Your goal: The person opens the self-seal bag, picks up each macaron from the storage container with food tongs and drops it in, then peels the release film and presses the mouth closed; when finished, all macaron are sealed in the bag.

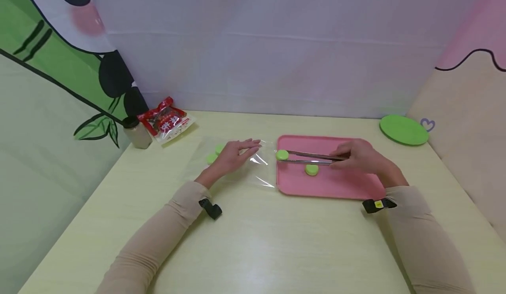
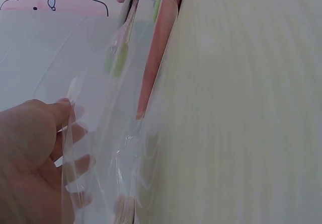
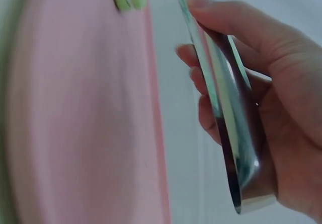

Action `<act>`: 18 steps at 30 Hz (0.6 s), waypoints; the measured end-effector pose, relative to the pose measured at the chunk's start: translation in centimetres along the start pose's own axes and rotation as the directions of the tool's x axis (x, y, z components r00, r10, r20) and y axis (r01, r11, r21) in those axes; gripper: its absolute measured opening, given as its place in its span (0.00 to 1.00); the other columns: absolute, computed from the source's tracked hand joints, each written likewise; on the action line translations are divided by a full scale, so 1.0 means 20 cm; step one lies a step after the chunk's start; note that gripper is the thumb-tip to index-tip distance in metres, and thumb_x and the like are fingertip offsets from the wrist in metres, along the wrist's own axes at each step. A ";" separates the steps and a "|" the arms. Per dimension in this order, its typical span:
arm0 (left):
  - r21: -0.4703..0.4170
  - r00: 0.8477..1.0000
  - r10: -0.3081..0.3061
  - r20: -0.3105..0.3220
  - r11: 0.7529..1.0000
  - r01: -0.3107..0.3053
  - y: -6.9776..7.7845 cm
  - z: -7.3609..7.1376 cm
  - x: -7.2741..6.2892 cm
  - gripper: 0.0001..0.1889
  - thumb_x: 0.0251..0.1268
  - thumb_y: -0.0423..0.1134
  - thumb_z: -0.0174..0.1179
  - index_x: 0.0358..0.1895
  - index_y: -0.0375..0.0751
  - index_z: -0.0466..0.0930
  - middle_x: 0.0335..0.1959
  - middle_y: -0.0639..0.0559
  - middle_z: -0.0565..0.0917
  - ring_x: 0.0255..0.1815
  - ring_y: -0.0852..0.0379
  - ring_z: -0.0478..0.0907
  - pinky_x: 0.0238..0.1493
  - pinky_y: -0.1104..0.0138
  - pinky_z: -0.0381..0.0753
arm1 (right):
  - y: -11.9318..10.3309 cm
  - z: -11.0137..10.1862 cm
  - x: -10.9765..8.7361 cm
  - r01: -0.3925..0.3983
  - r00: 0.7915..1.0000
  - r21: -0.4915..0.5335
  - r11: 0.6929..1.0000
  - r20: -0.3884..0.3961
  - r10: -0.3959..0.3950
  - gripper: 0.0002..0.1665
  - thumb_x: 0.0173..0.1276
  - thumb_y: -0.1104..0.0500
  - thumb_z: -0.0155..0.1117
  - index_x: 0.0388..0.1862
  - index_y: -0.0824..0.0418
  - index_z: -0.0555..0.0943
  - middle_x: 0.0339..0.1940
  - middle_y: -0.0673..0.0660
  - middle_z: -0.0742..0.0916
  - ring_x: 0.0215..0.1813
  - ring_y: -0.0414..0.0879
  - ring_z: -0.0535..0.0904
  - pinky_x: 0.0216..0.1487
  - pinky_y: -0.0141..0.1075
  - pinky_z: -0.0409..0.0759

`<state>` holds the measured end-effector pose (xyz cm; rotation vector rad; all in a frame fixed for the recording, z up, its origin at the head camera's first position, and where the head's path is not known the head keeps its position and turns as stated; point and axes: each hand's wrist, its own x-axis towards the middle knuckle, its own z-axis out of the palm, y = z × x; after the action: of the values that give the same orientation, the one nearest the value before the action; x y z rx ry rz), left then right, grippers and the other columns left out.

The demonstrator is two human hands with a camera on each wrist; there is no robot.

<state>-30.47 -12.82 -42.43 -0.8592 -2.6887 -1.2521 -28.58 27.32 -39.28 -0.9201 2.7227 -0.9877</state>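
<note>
My right hand (image 1: 361,155) grips metal tongs (image 1: 312,157), thumb on one arm and fingers around the other. Between the tong tips is a round green piece (image 1: 282,155), over the left edge of the pink tray (image 1: 340,188). A second round green piece (image 1: 312,170) lies on the tray just below the tongs. My left hand (image 1: 235,155) holds the edge of a clear plastic bag (image 2: 103,133); its thumb is at the film's edge and the fingers show through the plastic. More green pieces (image 1: 211,158) lie in the bag, partly hidden by that hand.
At the back left, a red and white snack packet (image 1: 168,123) leans beside a dark-lidded jar (image 1: 137,134). A green round plate (image 1: 404,130) lies at the back right corner. A printed cloth (image 1: 276,66) hangs behind the table.
</note>
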 end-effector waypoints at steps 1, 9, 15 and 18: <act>0.002 1.000 -0.001 -0.001 1.000 0.001 0.01 0.01 0.00 0.17 0.76 0.44 0.57 0.58 0.38 0.84 0.63 0.48 0.79 0.71 0.43 0.68 0.74 0.45 0.56 | -0.02 0.02 0.01 -0.002 1.000 -0.009 1.000 -0.005 0.002 0.15 0.58 0.58 0.79 0.44 0.60 0.90 0.28 0.46 0.84 0.29 0.40 0.72 0.30 0.30 0.72; -0.019 1.000 0.005 -0.011 1.000 -0.005 0.04 0.01 -0.01 0.18 0.76 0.44 0.57 0.58 0.36 0.83 0.63 0.47 0.79 0.71 0.42 0.68 0.74 0.44 0.55 | -0.20 0.14 0.17 -0.059 0.996 -0.029 0.998 0.068 0.060 0.17 0.63 0.56 0.76 0.48 0.62 0.89 0.33 0.49 0.85 0.32 0.45 0.74 0.31 0.34 0.74; -0.033 1.000 0.003 -0.010 0.999 -0.004 0.05 0.00 -0.01 0.17 0.76 0.43 0.58 0.58 0.36 0.83 0.63 0.48 0.79 0.71 0.43 0.69 0.75 0.44 0.53 | -0.31 0.24 0.26 -0.048 0.996 -0.018 0.999 0.068 0.049 0.16 0.64 0.57 0.75 0.48 0.64 0.88 0.32 0.51 0.84 0.31 0.45 0.73 0.29 0.34 0.74; -0.041 1.000 0.001 -0.004 0.999 -0.001 0.07 0.00 -0.01 0.17 0.75 0.41 0.58 0.58 0.36 0.83 0.63 0.48 0.79 0.71 0.43 0.68 0.75 0.44 0.53 | -0.36 0.28 0.30 -0.022 0.998 -0.029 0.999 0.052 0.023 0.14 0.64 0.57 0.74 0.46 0.62 0.89 0.27 0.50 0.82 0.29 0.44 0.71 0.27 0.34 0.71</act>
<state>-29.54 -12.28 -41.56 -0.8612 -2.6681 -1.3117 -28.20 16.46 -38.56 -0.9046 2.7043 -0.9109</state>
